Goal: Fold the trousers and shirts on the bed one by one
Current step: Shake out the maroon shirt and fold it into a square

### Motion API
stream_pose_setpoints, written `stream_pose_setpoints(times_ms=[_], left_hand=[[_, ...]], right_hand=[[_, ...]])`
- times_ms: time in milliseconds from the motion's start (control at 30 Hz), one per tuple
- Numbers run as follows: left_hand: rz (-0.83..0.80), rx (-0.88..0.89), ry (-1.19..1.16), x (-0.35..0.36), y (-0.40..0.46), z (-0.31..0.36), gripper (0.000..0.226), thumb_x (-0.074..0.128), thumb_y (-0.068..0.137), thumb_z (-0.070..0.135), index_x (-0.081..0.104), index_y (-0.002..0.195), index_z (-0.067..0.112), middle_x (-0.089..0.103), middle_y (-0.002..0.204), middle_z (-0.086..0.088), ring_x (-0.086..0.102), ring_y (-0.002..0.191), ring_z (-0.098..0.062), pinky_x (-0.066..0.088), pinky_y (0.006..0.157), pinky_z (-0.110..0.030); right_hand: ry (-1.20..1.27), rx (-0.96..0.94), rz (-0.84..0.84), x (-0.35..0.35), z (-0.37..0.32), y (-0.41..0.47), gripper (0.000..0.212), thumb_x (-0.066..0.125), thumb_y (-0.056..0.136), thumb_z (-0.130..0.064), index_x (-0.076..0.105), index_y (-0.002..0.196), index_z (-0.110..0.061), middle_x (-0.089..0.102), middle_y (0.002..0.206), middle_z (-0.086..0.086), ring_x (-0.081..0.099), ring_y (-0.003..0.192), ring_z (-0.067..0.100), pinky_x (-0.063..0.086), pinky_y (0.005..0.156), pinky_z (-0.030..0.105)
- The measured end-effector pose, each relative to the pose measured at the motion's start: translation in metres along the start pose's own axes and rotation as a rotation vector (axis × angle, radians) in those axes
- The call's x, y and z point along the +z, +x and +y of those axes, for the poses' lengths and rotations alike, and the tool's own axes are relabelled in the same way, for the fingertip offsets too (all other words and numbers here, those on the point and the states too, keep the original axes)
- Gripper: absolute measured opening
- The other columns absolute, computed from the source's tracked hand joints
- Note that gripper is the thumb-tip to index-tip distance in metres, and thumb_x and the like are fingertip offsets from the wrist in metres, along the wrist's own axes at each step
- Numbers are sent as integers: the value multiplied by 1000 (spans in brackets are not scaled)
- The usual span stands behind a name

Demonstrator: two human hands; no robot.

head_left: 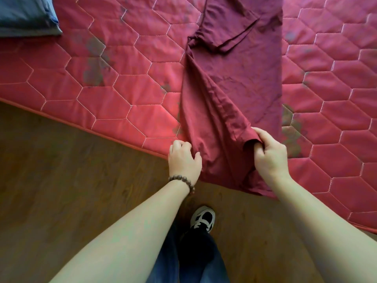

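Note:
A maroon shirt [240, 82] lies lengthwise on the red quilted mattress [114, 92], folded narrow with one short sleeve laid across its upper part. Its bottom hem hangs a little over the mattress's near edge. My left hand [183, 160], with a bead bracelet on the wrist, grips the hem's left corner. My right hand [269, 154] pinches the hem's right part, which is bunched and lifted between thumb and fingers. Creases run diagonally up the cloth from both hands.
A blue pillow [26, 15] lies at the mattress's far left corner. Wooden floor [71, 180] fills the lower left. My leg in blue jeans and a black-and-white shoe [204, 219] stand close to the mattress edge.

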State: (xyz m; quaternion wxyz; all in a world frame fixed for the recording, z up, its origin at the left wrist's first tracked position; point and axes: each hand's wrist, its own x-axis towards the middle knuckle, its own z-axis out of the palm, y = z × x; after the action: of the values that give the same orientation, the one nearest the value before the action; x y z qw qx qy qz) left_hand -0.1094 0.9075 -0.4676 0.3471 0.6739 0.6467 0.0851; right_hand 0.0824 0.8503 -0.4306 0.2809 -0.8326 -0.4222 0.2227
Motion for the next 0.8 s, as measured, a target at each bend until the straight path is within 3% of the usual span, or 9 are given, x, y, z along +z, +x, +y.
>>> stream_pose_setpoints(times_ms=[67, 133, 233, 300, 433, 567, 633, 700, 800], left_hand=[[11, -13, -217, -2, 0, 5, 19, 65, 80, 18, 49, 75, 9, 50, 85, -2, 47, 76, -14, 38, 70, -25], [-36, -120, -454, -7, 5, 8, 21, 65, 78, 16, 44, 76, 16, 51, 77, 3, 45, 64, -6, 38, 61, -18], [-104, -398, -1056, -14, 21, 16, 37, 66, 82, 6, 44, 106, 23, 64, 102, 0, 62, 90, -8, 49, 87, -24], [-133, -490, -1232, -16, 33, 14, 47, 66, 83, 1, 44, 117, 25, 66, 101, 3, 64, 93, -10, 50, 87, -28], [-309, -360, -929, -32, 36, -1, 10, 75, 70, 23, 74, 79, 19, 72, 78, -2, 62, 70, -18, 49, 64, -28], [-338, -210, -758, -47, 33, -21, 15, 73, 66, 30, 66, 68, 17, 63, 65, 3, 55, 63, -13, 46, 64, -29], [-318, -212, -689, -54, 31, -28, 14, 71, 74, 26, 60, 69, 21, 57, 61, 6, 50, 61, -14, 42, 63, -28], [-187, -200, -478, -58, 27, -32, 13, 68, 81, 20, 57, 77, 24, 60, 67, 8, 55, 65, -13, 41, 62, -21], [190, -99, -208, -67, 19, -26, 14, 63, 82, 17, 53, 87, 27, 61, 72, 9, 57, 63, -2, 39, 56, -13]], right_hand=[[3, 7, -57, 3, 1, -4, 47, 50, 85, 0, 63, 123, -25, 72, 98, 1, 62, 84, 17, 36, 72, 14], [17, 17, -107, 7, 0, -7, 60, 51, 83, 0, 55, 130, -35, 71, 104, 0, 62, 87, 17, 37, 75, 14], [-55, -20, -188, 15, -2, -11, 85, 53, 79, -1, 29, 141, -54, 62, 115, -8, 55, 99, 12, 38, 82, 18], [-192, -82, -210, 21, -3, -13, 92, 58, 78, -5, 20, 143, -57, 56, 110, -10, 54, 92, 16, 42, 78, 27], [-279, -75, -153, 29, -4, -8, 64, 63, 85, -17, 42, 139, -45, 57, 114, 0, 58, 93, 30, 48, 80, 39], [-198, -110, -25, 32, -12, -10, 42, 65, 85, -7, 65, 124, -23, 48, 141, 13, 43, 130, 33, 34, 107, 48], [-128, -170, -4, 32, -18, -13, 39, 61, 85, -5, 67, 122, -14, 48, 142, 12, 38, 137, 31, 26, 112, 53], [-20, -160, -29, 34, -26, -18, 37, 56, 87, -7, 65, 123, -11, 54, 138, 7, 42, 135, 25, 27, 113, 50], [160, -112, -25, 37, -40, -29, 36, 53, 89, -7, 65, 123, -11, 60, 129, -1, 52, 125, 17, 34, 110, 27]])
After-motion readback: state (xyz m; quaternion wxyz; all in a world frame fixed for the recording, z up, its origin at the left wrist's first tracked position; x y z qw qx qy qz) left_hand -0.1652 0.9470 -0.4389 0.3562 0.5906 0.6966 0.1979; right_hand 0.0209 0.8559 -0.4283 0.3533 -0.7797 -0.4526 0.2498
